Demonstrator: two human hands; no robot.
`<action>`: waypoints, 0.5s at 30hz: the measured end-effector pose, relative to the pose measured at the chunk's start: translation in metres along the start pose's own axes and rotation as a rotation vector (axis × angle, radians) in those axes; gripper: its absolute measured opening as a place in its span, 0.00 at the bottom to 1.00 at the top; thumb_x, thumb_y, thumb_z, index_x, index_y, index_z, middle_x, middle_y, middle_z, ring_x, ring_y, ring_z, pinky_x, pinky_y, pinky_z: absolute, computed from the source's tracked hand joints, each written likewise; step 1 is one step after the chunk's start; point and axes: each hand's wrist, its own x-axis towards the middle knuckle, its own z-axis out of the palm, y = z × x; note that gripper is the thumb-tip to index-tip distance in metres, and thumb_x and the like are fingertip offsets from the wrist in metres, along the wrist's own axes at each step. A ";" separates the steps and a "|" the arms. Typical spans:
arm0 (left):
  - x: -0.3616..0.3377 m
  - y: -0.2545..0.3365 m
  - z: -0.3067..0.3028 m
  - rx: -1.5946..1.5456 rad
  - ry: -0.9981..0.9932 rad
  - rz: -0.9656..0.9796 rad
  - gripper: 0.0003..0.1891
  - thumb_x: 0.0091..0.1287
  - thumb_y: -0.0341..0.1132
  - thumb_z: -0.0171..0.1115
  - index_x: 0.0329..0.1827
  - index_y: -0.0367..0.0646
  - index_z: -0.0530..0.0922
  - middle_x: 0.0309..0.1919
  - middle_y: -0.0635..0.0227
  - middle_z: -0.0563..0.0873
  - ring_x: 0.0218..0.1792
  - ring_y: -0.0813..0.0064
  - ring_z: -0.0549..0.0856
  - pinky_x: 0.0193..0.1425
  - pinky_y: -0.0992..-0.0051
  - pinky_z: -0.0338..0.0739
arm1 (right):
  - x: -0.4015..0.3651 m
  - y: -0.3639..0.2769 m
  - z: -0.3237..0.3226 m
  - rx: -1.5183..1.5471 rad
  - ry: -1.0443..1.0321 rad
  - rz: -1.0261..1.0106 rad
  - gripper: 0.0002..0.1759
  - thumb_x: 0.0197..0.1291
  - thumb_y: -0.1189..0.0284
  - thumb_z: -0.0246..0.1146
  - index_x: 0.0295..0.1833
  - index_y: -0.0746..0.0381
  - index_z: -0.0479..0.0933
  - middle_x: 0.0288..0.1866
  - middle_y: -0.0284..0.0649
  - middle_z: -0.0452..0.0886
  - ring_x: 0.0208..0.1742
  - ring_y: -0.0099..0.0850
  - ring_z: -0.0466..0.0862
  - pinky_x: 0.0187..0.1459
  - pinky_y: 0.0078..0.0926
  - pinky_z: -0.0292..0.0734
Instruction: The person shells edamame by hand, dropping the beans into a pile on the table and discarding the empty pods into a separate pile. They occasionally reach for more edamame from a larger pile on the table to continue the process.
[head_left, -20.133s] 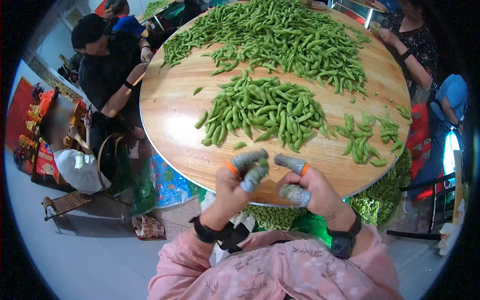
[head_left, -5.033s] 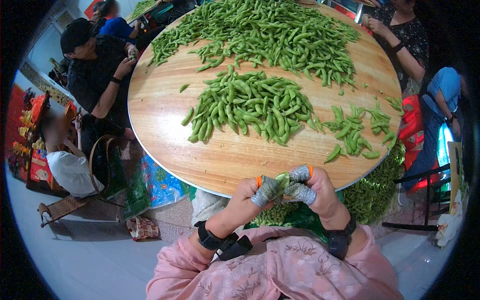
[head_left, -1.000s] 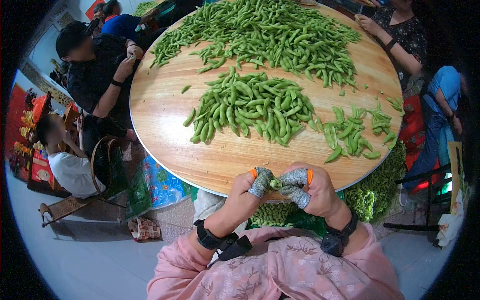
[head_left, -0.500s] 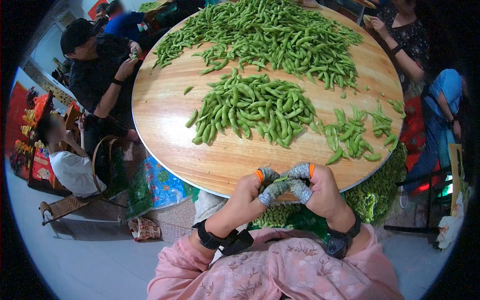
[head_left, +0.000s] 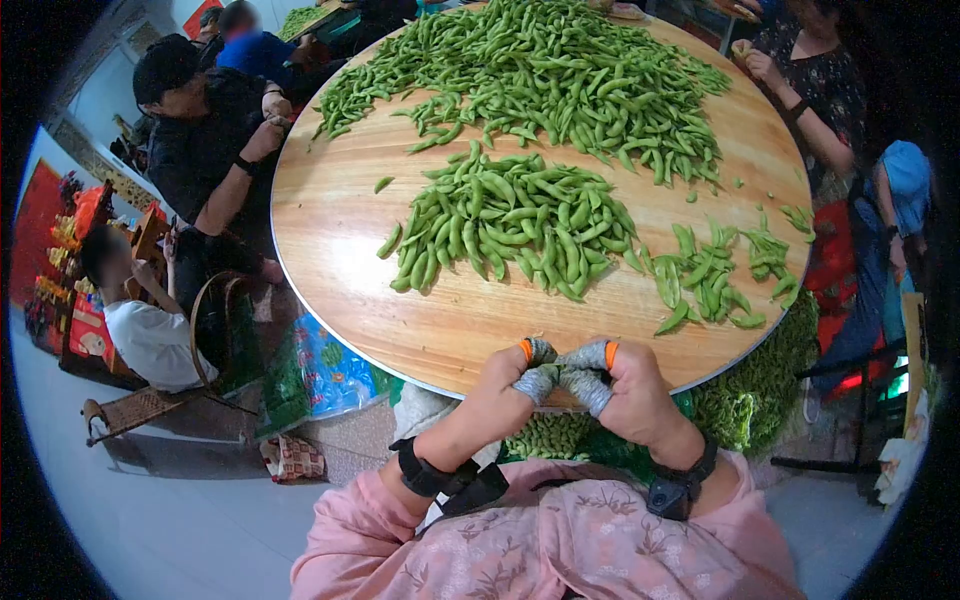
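My left hand (head_left: pixel 504 388) and my right hand (head_left: pixel 628 392) meet over the near edge of the round wooden table. Grey knitted covers with orange bands wrap the thumbs and index fingers. Both hands are closed in a pinch on one soybean pod (head_left: pixel 549 370), which is almost wholly hidden by the fingertips. Ahead of them lies a small pile of green soybean pods (head_left: pixel 510 220). A larger heap of pods (head_left: pixel 540 75) covers the far side. Flattened pods (head_left: pixel 705 275) are scattered at the right. Below my hands, shelled beans (head_left: pixel 550 436) show in part.
The round wooden table (head_left: pixel 335 250) fills the middle. A green mass of discarded pods (head_left: pixel 760 385) lies beneath its right edge. People sit left and right, including a person in black (head_left: pixel 195 150). At lower left are a bamboo chair (head_left: pixel 150 408) and a blue plastic bag (head_left: pixel 335 365).
My fingertips have drawn closer around the pod, and less of it shows. The view has shifted slightly. The person in black at the left has brought both hands together.
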 end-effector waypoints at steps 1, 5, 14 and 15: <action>-0.001 0.001 -0.001 -0.145 -0.025 -0.107 0.05 0.59 0.30 0.50 0.32 0.37 0.72 0.22 0.72 0.74 0.26 0.84 0.71 0.30 0.80 0.68 | -0.001 -0.001 0.000 0.021 0.035 -0.002 0.04 0.50 0.81 0.56 0.33 0.69 0.75 0.28 0.36 0.78 0.29 0.20 0.75 0.34 0.18 0.71; -0.006 0.008 -0.003 -0.266 -0.136 -0.101 0.05 0.59 0.31 0.53 0.34 0.38 0.72 0.26 0.75 0.75 0.30 0.87 0.71 0.31 0.81 0.68 | 0.004 0.010 -0.013 0.456 0.017 0.185 0.04 0.52 0.79 0.57 0.34 0.68 0.75 0.29 0.32 0.78 0.29 0.18 0.74 0.33 0.16 0.70; -0.008 -0.007 -0.001 0.578 0.105 0.425 0.05 0.54 0.24 0.54 0.34 0.35 0.72 0.25 0.58 0.77 0.26 0.65 0.78 0.31 0.75 0.72 | 0.001 0.004 -0.002 0.609 -0.001 0.241 0.07 0.52 0.72 0.60 0.34 0.64 0.75 0.26 0.30 0.76 0.21 0.14 0.69 0.22 0.08 0.60; -0.009 -0.007 0.000 0.588 0.097 0.417 0.06 0.53 0.23 0.55 0.35 0.35 0.72 0.25 0.58 0.77 0.26 0.63 0.78 0.31 0.74 0.72 | 0.001 0.006 -0.002 0.608 0.000 0.242 0.07 0.52 0.72 0.60 0.34 0.64 0.75 0.26 0.30 0.76 0.21 0.14 0.69 0.22 0.08 0.60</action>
